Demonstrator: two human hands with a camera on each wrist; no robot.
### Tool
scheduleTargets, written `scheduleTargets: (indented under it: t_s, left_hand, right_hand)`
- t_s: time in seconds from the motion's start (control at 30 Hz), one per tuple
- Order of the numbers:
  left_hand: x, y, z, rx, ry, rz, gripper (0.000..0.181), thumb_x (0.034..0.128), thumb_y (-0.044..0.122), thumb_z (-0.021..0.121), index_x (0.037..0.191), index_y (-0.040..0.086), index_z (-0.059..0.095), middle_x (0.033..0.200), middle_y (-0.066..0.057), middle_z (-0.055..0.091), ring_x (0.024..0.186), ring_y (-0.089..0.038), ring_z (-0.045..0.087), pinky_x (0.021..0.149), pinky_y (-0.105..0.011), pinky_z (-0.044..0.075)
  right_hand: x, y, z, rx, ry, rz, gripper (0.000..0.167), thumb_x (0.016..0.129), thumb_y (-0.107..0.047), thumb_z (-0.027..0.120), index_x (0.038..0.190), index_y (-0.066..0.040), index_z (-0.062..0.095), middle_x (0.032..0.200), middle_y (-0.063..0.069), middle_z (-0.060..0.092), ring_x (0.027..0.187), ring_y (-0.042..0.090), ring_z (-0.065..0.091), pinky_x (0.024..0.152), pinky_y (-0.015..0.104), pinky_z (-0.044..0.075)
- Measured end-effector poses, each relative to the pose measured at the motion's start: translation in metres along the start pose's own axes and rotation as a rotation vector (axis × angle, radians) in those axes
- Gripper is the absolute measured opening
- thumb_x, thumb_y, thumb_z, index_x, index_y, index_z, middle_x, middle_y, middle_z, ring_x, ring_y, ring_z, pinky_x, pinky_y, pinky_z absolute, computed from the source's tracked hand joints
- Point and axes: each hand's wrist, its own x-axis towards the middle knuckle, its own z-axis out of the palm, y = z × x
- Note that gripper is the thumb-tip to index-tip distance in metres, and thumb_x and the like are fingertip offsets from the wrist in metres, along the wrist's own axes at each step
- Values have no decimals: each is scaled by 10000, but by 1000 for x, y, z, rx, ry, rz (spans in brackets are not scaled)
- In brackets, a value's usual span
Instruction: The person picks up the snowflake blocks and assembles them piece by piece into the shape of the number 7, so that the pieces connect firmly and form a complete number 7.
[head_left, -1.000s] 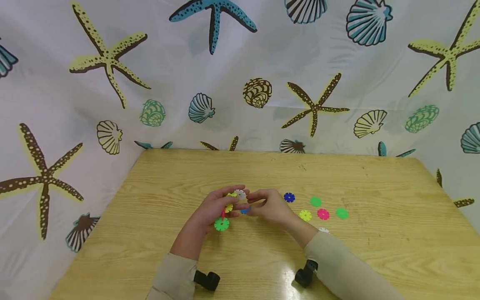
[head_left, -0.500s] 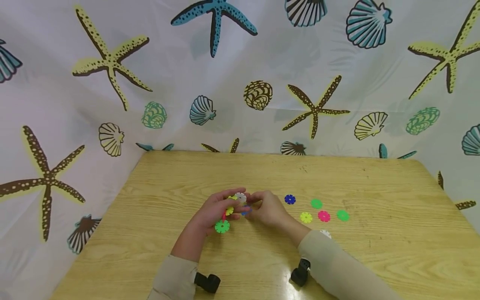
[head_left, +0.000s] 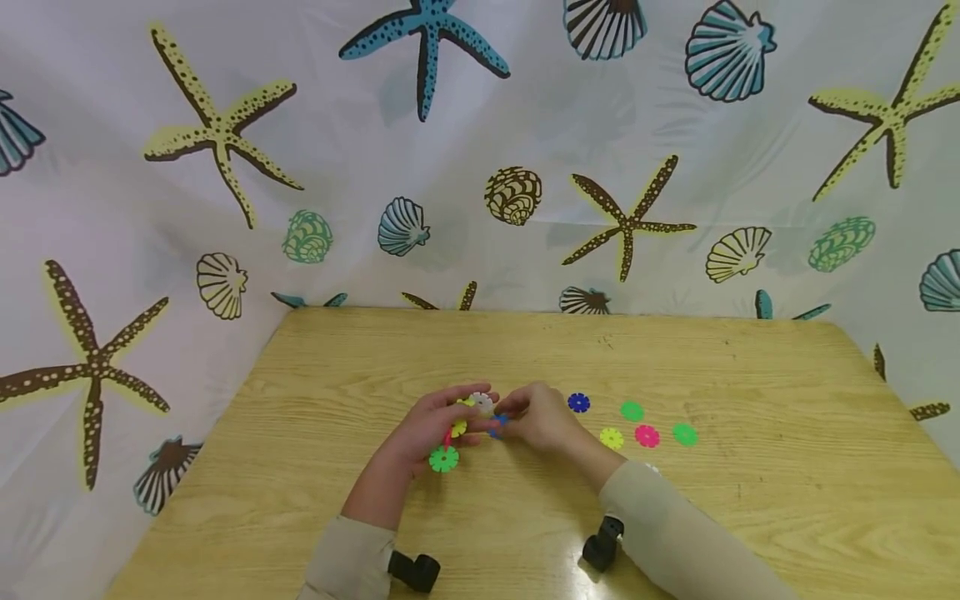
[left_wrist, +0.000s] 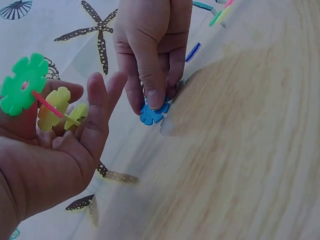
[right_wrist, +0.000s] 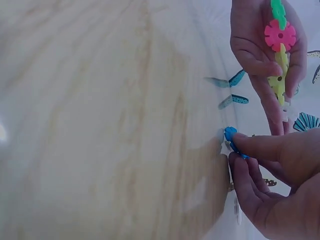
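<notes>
Cloth backdrop (head_left: 465, 146) with starfish and shell prints rises behind the wood-grain tabletop (head_left: 337, 375). At the centre of the frame, the left hand (head_left: 429, 426) holds a chain of slotted discs (right_wrist: 282, 57) lightly with its thumb bent over it and other fingers loosely extended, while the right hand (head_left: 545, 419) pinches a blue disc (left_wrist: 151, 115) between thumb and fingertips. Adding to the chain seems to be the step in hand; the blue disc looks not yet joined, so the next move likely calls for matching its slot to the white end disc (head_left: 482, 401). Right of centre lie a dark blue disc (head_left: 578, 402), 2 green discs (head_left: 632, 412), a yellow disc (head_left: 611, 438) and a pink disc (head_left: 647, 436); the right sleeve (head_left: 660, 517) mostly hides something white (head_left: 653, 468).
</notes>
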Motion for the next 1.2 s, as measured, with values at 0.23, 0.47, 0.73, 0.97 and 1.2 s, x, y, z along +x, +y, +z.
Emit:
scheduleTargets:
  t_s: [0.23,0.47,0.73,0.97,1.2]
  left_hand:
    - [0,-1,1,8,0,18,487,1030,141,506,1512,112,441,1517,-68,502,1122,-153,697,855,-245,578]
    - [1,-2,1,27,6,29,481,1038,134,492,1516,113,436,1524,-68,496,1147,-164,687,832,-236,577]
    - [2,-3,1,23,3,23,485,1045,127,477,1526,116,418,1537,-73,477,1171,-175,676,842,-234,579]
    - [2,-3,3,34,21,13,485,1033,122,486,1516,133,440,1527,-50,492,1205,-209,658,796,-215,568]
    - [3,-3,3,62,25,13,477,1033,133,492,1509,125,451,1518,-66,503,1213,-247,652,777,-214,548]
  right_hand:
    - [-2,6,-5,70,4,10,212,823,-126,823,1025,-68,790,998,57,775,906,139,693,787,275,567]
    - [-5,8,-8,109,22,25,169,852,-118,791,1012,-62,793,979,56,771,894,139,676,774,271,562]
    - [-9,7,-11,190,49,62,164,867,-117,779,1018,-56,796,991,68,766,870,129,689,754,266,587]
    - [-13,7,-12,276,57,50,186,875,-75,758,1044,0,781,1066,143,754,897,150,715,773,289,609]
    - [-16,9,-15,378,41,48,195,880,-21,736,1056,59,757,1083,212,734,849,152,725,798,377,620]
